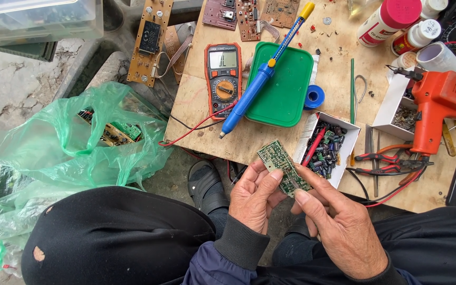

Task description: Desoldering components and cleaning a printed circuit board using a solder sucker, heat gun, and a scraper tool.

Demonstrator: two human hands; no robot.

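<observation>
Just off the near edge of the wooden worktop [238,142], above the lap: a small green circuit board [281,163], pinched between both hands. Long axis slanted from upper left down to lower right, upper end pointing toward the tabletop, lower end tucked under the fingers. Component side turned up toward the camera. Left hand [254,198] closed around the board's left edge, thumb laid on its face; right hand [339,221] closed on the lower right end, thumb and forefinger clamping it, a thin dark metal tip showing between them, whether tweezers or a lead, impossible to tell. Both hands equally near, touching the board from opposite sides, board lying up and away from the wrists.

Just beside the board's upper right, a white cardboard tray [312,129] of loose capacitors and small parts with a red-handled tool in it. Farther up, a green plastic lid [291,100] with a blue desoldering pump [257,87] lying diagonally across it, and an orange-and-black multimeter [222,79] to its left, red lead trailing off the edge. To the right, an orange soldering gun [439,105] over red-handled pliers [391,161]. Well apart on the left, a green plastic bag [80,142] holding more boards.
</observation>
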